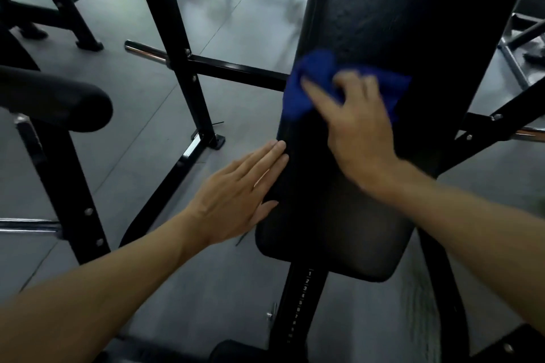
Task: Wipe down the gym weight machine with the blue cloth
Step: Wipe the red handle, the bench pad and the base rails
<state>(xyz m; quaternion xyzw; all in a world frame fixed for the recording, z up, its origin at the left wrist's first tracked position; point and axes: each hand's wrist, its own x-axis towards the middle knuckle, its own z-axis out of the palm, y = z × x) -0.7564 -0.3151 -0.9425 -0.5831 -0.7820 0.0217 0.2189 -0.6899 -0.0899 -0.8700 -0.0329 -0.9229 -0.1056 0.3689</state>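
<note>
A long black padded bench back (383, 23) of the weight machine runs from the top right down to the centre. The blue cloth (312, 76) lies bunched on the pad, hanging a little over its left edge. My right hand (356, 124) presses on the cloth, blurred, with the thumb stretched left; its fingers look partly curled into the fabric. My left hand (239, 194) rests flat with straight fingers against the left edge of the pad, lower down.
Black steel uprights (174, 38) and a crossbar (236, 71) stand left of the pad. A chrome bar end (144, 51) sticks out. A black padded roller (53, 97) is at the left. A numbered adjustment post (303, 303) sits below the pad. Grey floor lies around.
</note>
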